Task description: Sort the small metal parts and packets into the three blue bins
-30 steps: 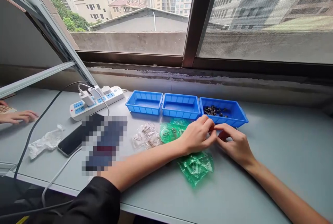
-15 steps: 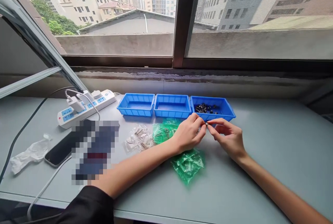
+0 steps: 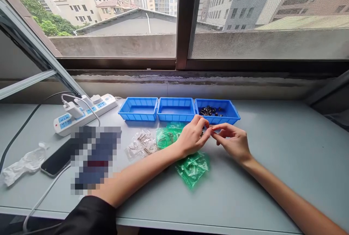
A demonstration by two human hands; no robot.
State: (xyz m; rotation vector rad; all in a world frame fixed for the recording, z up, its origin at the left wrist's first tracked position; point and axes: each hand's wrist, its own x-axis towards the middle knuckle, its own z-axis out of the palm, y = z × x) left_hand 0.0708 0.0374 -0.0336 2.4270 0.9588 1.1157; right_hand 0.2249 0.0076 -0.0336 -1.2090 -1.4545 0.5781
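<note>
My left hand and my right hand meet fingertip to fingertip just in front of the right-hand blue bin. Both are closed in a pinch. Whatever sits between the fingertips is tiny and mostly covered, so I cannot name it. Small dark parts lie in a loose pile inside that bin. Under and beside my left wrist are green plastic bags, with small pieces showing through. Left of them lies a clear plastic bag of thin metal-looking pieces.
Two more blue bins, the middle one and the left one, join the row. A white power strip with plugs, a black phone, a blurred-out item and crumpled clear plastic occupy the left side.
The view has shifted slightly, so everything appears a little further left. My fingertips have closed further together, and the small piece between them is more hidden.
</note>
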